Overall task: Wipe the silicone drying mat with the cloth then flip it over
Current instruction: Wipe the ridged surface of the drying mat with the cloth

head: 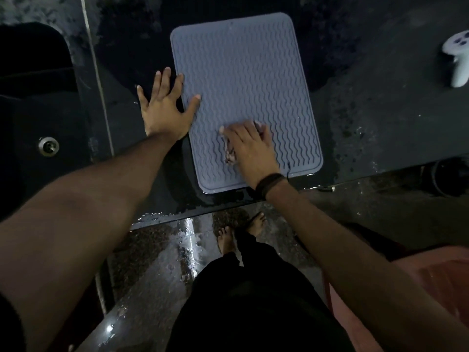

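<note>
A: Mat (243, 80)? Matt grey silicone, wavy raised ribs, smooth rim.
B: Cloth (229, 154): soft, crumpled fabric, pale.
A: Bench (380, 118), dark speckled stone, glossy, wet patches.
B: Drain (48, 146) shiny metal. Controller (458, 57) smooth white plastic. Floor (157, 250) polished, speckled, reflective.

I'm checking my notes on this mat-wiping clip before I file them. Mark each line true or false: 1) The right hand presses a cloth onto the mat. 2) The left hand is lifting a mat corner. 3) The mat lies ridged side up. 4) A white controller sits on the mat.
1) True: the right hand presses the cloth on the mat.
2) False: the left hand lies flat and spread at the mat's left edge, with nothing lifted.
3) True: wavy ridges face up.
4) False: the white controller rests on the counter, far right of the mat.
</note>
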Available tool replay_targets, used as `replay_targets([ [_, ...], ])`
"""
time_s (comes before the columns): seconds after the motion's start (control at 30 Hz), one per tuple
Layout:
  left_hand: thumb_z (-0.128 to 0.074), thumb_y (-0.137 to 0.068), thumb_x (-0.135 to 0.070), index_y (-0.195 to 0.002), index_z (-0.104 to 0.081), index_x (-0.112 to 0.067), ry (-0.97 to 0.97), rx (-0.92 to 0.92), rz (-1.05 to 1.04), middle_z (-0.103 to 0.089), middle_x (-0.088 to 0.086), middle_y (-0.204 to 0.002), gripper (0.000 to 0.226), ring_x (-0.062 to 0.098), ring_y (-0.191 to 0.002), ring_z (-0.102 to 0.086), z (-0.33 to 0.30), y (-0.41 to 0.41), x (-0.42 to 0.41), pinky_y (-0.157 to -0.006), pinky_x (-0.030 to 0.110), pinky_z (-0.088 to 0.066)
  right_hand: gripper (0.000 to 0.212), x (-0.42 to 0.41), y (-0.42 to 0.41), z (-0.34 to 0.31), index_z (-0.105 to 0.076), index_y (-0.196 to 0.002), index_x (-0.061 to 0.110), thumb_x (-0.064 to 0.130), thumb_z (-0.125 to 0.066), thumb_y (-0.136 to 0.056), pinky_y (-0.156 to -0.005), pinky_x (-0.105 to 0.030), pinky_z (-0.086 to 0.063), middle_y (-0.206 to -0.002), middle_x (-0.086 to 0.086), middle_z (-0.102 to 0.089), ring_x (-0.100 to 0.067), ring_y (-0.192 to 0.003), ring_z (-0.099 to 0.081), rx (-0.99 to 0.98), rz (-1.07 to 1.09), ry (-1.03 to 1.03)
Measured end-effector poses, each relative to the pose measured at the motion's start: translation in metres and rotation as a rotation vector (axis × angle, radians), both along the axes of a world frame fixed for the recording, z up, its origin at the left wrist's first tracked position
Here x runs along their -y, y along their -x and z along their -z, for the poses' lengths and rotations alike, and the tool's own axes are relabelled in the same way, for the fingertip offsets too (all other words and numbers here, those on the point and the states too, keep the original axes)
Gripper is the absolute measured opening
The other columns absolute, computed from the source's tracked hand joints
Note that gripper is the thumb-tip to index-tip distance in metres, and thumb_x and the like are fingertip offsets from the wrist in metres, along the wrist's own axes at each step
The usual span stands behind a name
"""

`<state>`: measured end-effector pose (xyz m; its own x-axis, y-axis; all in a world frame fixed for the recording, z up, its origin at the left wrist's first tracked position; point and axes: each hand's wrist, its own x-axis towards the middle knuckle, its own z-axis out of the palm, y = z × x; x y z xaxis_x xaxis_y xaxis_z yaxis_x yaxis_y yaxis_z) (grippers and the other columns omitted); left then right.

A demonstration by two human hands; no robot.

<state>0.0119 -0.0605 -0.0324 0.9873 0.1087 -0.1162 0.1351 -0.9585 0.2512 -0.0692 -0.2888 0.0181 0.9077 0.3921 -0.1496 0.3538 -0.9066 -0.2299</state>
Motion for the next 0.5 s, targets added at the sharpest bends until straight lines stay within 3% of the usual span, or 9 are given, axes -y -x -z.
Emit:
replay_targets([
  [0.1,-0.021,-0.098,-0.077,-0.162,-0.024,-0.032,-0.001,-0.008,-0.007,-0.012,-0.002,-0.172,0.078,0.016,-0.159,-0.002,-0.004,0.002,0.001,-0.125,0.058,0.007,0.060,0.026,0.041,-0.004,-0.046,-0.140,0.022,0.012,-0.043,-0.081,-0.115,-0.059,-0.019,-0.141,0.001,-0.048,-0.024,-0.140,-0.033,-0.018,-0.040,-0.017],
  [0.23,-0.023,-0.100,-0.075,-0.163,-0.022,-0.032,-0.008,-0.024,-0.017,-0.010,-0.003,-0.172,0.076,0.016,-0.159,-0.001,-0.008,0.002,0.004,-0.125,0.058,0.008,0.056,0.050,0.065,-0.014,-0.050,-0.137,0.022,0.007,-0.054,-0.083,-0.113,-0.053,-0.024,-0.136,0.002,-0.052,-0.024,-0.133,-0.042,-0.031,-0.117,-0.004],
  [0.4,-0.025,-0.100,-0.075,-0.163,-0.022,-0.034,0.004,-0.010,-0.016,-0.011,-0.004,-0.172,0.076,0.014,-0.159,-0.002,-0.005,0.002,0.002,-0.125,0.057,0.007,0.059,0.041,0.023,-0.027,-0.050,-0.135,0.022,0.007,-0.055,-0.078,-0.109,-0.050,-0.032,-0.132,-0.002,-0.054,-0.024,-0.130,-0.044,0.026,-0.014,-0.167],
  [0.5,-0.025,-0.099,-0.077,-0.162,-0.023,-0.035,-0.008,0.000,-0.029,-0.012,-0.004,-0.172,0.076,0.013,-0.158,-0.003,-0.002,0.002,0.002,-0.126,0.056,0.006,0.068,0.010,-0.029,-0.024,-0.049,-0.136,0.019,0.007,-0.066,-0.071,-0.108,-0.055,-0.033,-0.134,-0.004,-0.052,-0.025,-0.130,-0.042,0.084,-0.003,-0.190],
])
